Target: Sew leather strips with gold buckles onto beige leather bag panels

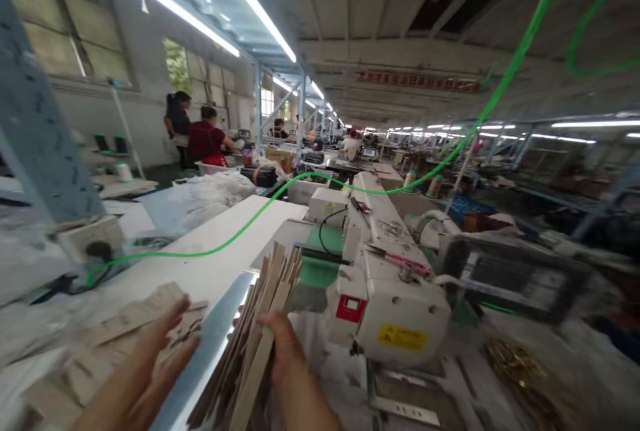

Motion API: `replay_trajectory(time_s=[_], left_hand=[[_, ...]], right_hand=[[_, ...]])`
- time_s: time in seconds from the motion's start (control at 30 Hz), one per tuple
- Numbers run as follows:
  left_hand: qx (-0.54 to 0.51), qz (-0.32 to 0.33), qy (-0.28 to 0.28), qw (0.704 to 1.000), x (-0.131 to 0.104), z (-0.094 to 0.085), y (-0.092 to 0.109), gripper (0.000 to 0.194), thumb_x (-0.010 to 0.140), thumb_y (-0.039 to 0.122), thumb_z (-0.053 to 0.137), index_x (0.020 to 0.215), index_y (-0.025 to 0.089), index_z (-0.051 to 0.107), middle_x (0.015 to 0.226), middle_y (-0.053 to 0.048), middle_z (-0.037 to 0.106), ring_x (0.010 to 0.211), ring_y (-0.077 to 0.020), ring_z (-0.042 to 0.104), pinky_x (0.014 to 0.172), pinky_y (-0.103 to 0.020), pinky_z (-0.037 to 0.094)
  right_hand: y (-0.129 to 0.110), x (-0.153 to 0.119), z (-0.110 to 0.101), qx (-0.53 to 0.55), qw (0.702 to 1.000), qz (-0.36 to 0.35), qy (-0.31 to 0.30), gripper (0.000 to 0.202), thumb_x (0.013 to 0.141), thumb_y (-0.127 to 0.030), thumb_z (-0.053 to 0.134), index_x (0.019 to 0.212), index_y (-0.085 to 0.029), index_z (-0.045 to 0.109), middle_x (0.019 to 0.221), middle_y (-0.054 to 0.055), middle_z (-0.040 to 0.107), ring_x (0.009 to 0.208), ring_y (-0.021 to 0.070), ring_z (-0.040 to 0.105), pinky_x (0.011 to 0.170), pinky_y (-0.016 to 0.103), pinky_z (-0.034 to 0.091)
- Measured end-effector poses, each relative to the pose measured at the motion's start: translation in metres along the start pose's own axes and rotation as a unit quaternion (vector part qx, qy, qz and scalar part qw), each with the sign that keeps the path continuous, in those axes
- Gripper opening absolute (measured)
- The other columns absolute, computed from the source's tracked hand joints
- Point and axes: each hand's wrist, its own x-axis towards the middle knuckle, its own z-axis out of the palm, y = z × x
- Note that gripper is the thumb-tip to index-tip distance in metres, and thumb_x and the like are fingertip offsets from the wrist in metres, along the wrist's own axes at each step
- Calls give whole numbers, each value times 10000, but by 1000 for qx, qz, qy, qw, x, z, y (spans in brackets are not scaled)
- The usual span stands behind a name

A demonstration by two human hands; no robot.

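Observation:
My right hand grips a bundle of long, flat beige-brown strips, thumb across the near side. The strips stand tilted, fanned apart at their upper ends; their material cannot be made out. My left hand, fingers stretched out and slightly blurred, is left of the bundle and apart from it. Beside and partly behind that hand lies a pile of beige pieces. A pale, shiny edge runs between the hands. To the right of the bundle stands a white sewing machine.
Pink-handled snips lie on the machine's top. A green air hose crosses overhead and the white table. A display panel and gold-coloured small parts are at right. Two people work at the back left.

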Motion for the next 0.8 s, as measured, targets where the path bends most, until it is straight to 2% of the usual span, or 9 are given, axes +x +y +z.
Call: replay_trajectory(time_s=[0.07,0.13,0.2,0.27,0.33,0.43,0.57,0.67,0.8], left_hand=[[32,80,-26,996,6,31,26,624,985,475,424,1562,291,274,1581,-54,415,1378,-291,492,1070,-475,510],[69,170,17,983,10,61,42,696,993,439,405,1598,241,126,1604,-119,362,1409,-298,448,1102,-467,482],[104,226,69,966,12,87,47,794,976,463,429,1601,193,20,1609,-177,329,1428,-340,410,1105,-494,475],[124,248,96,956,13,103,46,835,967,482,436,1597,170,-15,1604,-205,326,1440,-367,383,1102,-521,471],[125,248,102,955,13,108,45,831,967,492,434,1599,176,-2,1595,-206,350,1439,-372,386,1096,-530,475],[85,220,82,968,8,94,47,771,972,486,432,1604,241,65,1598,-155,376,1438,-340,404,1101,-509,475],[-28,121,9,992,3,50,54,640,975,475,426,1570,328,237,1594,-56,411,1428,-275,437,1144,-467,427],[-102,39,-39,993,12,23,57,697,912,579,487,1531,294,341,1570,-87,445,1398,-322,475,1152,-530,394],[-227,-69,-66,969,33,15,55,898,785,705,578,1496,190,391,1529,-189,475,1372,-384,491,1133,-587,394]], right_hand=[[0,-4,5,-9,1000,-15,-12,441,514,-343,670,885,-106,708,746,101,737,732,276,714,644,366,588],[0,-8,9,-8,999,-44,-13,405,517,-322,689,870,-126,707,766,96,742,762,282,717,641,359,587],[-2,-10,12,-2,997,-80,-12,389,528,-300,720,882,-139,713,812,91,753,800,282,718,647,349,586],[-4,-12,14,-2,995,-101,-23,389,552,-290,757,913,-149,721,879,89,763,841,279,717,668,343,586],[-5,-12,15,-7,993,-111,-45,408,572,-282,786,954,-154,726,938,87,765,870,274,716,698,341,585],[-6,-12,15,-9,991,-119,-59,448,580,-267,794,1006,-146,728,942,84,766,851,262,721,723,335,579],[-6,-9,11,-34,995,-77,-49,437,584,-326,748,953,-92,746,730,84,741,700,238,712,666,321,573],[-5,-9,9,-48,997,-45,-41,437,548,-345,750,886,-69,746,679,84,722,604,195,673,611,292,563],[-2,-13,13,-36,994,-49,-86,471,522,-282,778,953,-100,724,725,57,734,561,171,647,604,302,570]])
